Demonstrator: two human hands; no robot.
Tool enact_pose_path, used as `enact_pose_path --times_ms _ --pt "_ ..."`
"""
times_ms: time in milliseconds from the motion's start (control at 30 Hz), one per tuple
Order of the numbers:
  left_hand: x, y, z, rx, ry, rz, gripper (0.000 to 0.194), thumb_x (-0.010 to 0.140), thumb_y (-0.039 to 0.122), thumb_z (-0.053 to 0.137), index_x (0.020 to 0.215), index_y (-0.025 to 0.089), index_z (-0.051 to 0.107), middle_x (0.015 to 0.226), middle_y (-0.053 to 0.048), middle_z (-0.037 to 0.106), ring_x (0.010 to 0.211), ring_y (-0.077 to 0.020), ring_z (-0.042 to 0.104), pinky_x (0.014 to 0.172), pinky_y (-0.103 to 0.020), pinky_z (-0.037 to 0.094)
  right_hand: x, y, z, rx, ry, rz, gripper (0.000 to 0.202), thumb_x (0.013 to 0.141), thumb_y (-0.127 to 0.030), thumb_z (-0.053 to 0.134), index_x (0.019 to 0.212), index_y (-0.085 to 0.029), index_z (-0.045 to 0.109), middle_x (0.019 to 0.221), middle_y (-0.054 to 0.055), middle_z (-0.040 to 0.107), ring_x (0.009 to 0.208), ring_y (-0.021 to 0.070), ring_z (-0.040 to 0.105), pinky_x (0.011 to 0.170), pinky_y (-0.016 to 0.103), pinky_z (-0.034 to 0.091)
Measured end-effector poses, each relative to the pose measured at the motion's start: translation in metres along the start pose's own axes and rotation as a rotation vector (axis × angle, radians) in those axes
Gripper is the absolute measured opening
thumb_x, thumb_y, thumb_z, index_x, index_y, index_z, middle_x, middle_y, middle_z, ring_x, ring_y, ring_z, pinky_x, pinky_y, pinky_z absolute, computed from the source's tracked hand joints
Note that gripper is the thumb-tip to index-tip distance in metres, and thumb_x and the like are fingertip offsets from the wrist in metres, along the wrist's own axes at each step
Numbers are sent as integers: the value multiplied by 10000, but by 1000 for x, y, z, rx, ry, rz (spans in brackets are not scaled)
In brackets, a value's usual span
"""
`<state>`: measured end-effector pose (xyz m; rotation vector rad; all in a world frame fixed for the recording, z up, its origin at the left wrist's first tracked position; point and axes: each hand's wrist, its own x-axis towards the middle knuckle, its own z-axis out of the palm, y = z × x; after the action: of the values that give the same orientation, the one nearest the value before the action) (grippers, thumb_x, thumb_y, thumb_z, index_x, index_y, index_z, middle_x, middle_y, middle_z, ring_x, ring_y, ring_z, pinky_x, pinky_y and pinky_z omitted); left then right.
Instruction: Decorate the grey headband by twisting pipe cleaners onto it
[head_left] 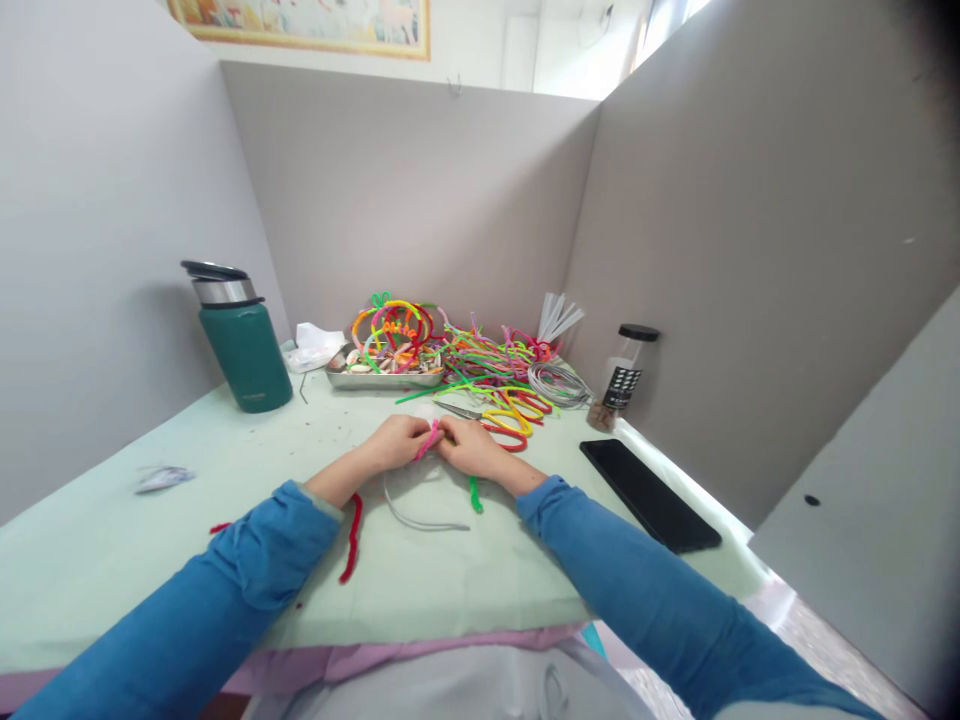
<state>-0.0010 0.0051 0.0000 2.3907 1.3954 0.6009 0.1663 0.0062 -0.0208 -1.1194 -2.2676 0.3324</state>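
Left hand (397, 443) and right hand (469, 447) close together over tabletop (262, 450), fingertips pinching pink pipe cleaner (427, 443) between them. Neat shaping likely calls for steady hold on one side, small even bends from other, without crushing fuzz. Grey wire (431, 527) lies nearer body; its ends best kept clear of fingers.

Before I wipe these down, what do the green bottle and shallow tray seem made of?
Green bottle: probably metal with a satin coating, judging by its even sheen and silvery neck band. Shallow tray: likely smooth stainless steel, from its grey, reflective wall.
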Motion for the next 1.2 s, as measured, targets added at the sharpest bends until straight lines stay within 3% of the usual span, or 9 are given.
enact_pose_path --times_ms 1200 --pt "-2 1 -2 85 -37 27 449 822 501 358 626 149 557 583 -3 538 568 -114 429 527 -226 266 -2 -3 -2 -44 -22 1 124 798 -223 475 860 -166 566 811 40 641 701 144 541 611 231 338"
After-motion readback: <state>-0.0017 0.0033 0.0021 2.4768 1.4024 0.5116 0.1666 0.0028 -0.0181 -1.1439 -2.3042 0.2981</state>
